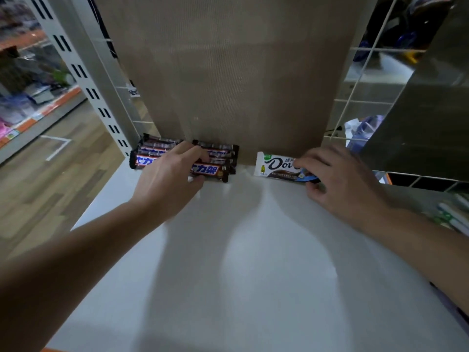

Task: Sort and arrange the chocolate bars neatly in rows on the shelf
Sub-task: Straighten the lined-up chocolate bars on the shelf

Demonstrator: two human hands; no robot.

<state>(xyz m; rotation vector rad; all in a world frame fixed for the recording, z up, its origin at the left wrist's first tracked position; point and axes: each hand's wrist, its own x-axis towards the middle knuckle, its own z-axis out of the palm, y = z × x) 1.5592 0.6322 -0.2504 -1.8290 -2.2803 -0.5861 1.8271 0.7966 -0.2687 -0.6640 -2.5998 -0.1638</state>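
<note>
Dark brown bars [215,171] with blue-and-white lettering, white-and-brown Dove bar [276,165], white shelf [253,250].

One view, from my head — forward and down onto the shelf [253,250]
The wide-angle lens hangs close over it, so its white top fills the lower frame, and faces the brown back panel [228,72], where my left hand [167,181] holds a dark chocolate bar [213,171] and my right hand [340,179] pinches the white Dove bar [276,165]. The left edge takes in the slotted upright [81,74] and the wood floor [50,194] below — the right edge, a wire grid [380,50]
</note>
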